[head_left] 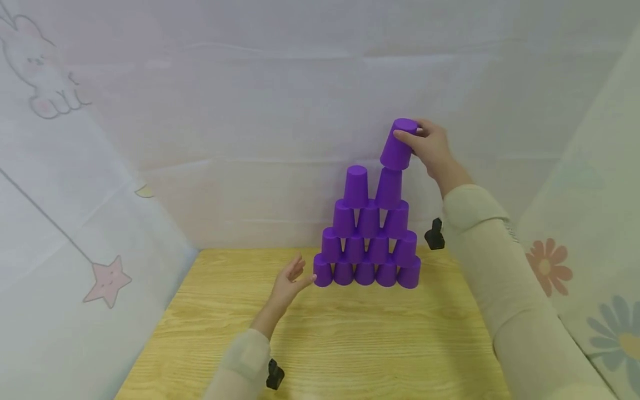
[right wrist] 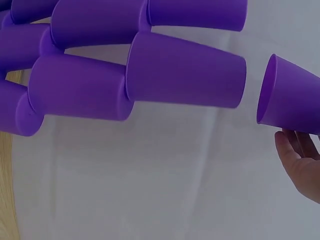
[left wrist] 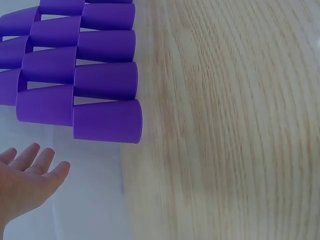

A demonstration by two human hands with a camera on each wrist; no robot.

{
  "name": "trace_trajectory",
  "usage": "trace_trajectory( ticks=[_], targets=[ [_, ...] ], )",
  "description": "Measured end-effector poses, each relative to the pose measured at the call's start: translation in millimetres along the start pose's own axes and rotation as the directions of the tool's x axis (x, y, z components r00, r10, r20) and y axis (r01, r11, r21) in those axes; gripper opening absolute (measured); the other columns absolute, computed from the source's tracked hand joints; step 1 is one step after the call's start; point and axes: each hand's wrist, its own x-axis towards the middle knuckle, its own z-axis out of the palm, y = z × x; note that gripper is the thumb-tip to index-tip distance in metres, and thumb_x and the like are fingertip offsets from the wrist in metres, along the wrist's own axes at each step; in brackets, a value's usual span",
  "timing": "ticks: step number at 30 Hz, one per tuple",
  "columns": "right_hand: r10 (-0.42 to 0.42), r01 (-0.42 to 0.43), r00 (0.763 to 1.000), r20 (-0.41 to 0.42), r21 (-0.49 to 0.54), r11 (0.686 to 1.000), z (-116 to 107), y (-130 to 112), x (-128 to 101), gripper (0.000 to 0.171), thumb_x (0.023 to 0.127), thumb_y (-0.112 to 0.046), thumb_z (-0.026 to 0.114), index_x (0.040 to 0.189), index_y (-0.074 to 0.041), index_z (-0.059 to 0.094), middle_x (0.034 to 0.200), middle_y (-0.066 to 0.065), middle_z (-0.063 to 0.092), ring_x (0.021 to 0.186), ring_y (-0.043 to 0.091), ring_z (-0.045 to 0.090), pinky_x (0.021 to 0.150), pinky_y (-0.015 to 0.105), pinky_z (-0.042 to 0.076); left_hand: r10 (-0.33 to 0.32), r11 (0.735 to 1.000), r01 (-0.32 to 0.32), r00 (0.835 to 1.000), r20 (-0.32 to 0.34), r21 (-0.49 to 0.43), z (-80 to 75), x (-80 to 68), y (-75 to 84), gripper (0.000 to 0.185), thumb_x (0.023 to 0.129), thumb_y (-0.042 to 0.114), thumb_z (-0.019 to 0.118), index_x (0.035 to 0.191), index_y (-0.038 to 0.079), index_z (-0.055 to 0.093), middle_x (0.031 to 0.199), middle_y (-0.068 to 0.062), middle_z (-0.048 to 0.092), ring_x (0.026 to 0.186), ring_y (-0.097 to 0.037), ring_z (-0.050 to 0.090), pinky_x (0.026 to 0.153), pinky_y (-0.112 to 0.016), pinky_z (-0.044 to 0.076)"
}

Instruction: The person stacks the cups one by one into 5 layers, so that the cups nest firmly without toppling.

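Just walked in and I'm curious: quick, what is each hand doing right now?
Left hand: open, fingers straight, holding nothing, beside the bottom-left cup.
Right hand: gripping a tilted purple cup above the cup pyramid.

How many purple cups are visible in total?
15. Five in the bottom row on the table, four above, three above those, two on top, and one held cup in the right hand. None seems hidden.

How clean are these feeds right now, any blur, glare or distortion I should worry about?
Head view: soft even light, no glare, the cup pyramid sharp. Left wrist view: wide-angle bend, the wooden table smeared by blur. Right wrist view: the held cup fills the edge, sharp, with the right hand cropped.
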Motion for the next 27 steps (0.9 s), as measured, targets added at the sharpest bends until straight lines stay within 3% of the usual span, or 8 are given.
trace_trajectory(
  ticks=[12,21,27],
  targets=[
    [0.032,-0.032,0.998,0.046,-0.005,0.999,24,-2,9,0.057,0.086,-0.029,0.065,0.135,-0.007,0.046,0.131,0.016,0.048,0.113,0.023,0.051,0.103,0.038,0.043,-0.026,1.000,0.026,1.000,-0.014,-0.015,8.7,-8.4,-10.9,0.078,0.084,0.025,0.068,0.147,0.008,0.026,0.147,-0.021,0.033,0.136,-0.041,0.030,0.109,-0.055,0.029],
    [0.031,-0.028,0.997,0.072,-0.044,0.999,33,-2,11,0.056,0.087,-0.028,0.064,0.135,-0.005,0.046,0.132,0.018,0.049,0.116,0.025,0.051,0.102,0.037,0.044,-0.026,0.999,0.025,0.999,-0.019,-0.026,11.2,-24.8,7.5,0.074,0.085,0.017,0.067,0.144,-0.001,0.027,0.144,-0.027,0.034,0.132,-0.046,0.032,0.108,-0.057,0.031],
    [0.044,-0.037,0.996,0.075,-0.095,0.995,34,-4,12,0.058,0.087,-0.031,0.063,0.136,-0.006,0.045,0.133,0.018,0.049,0.116,0.025,0.050,0.102,0.039,0.043,-0.034,0.999,0.033,0.999,-0.031,-0.035,12.7,-20.2,-11.9,0.075,0.085,0.021,0.067,0.146,0.005,0.026,0.146,-0.024,0.034,0.134,-0.043,0.032,0.108,-0.057,0.030]
  ],
)
